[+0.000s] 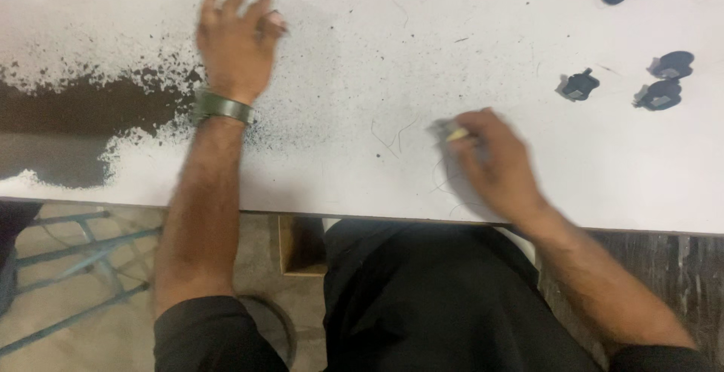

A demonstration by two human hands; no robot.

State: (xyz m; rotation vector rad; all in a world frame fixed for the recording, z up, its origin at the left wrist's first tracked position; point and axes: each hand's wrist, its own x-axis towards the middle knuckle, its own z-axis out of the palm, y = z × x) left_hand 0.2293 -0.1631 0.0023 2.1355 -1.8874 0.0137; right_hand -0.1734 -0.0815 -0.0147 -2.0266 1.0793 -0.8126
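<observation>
Sitting at a big white table [362, 183] with a dark powder patch [68, 116] on its left side. Left hand [235, 44] rests flat, fingers spread, beside the powder. Right hand [494, 162] pinches a small blurry grey piece [446, 131] near the front edge. Four small black parts [579, 85] lie well off right.

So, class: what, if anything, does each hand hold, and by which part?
The right hand pinches a small blurred grey piece in its fingertips; which part cannot be told. The left hand lies open, holding nothing.
</observation>
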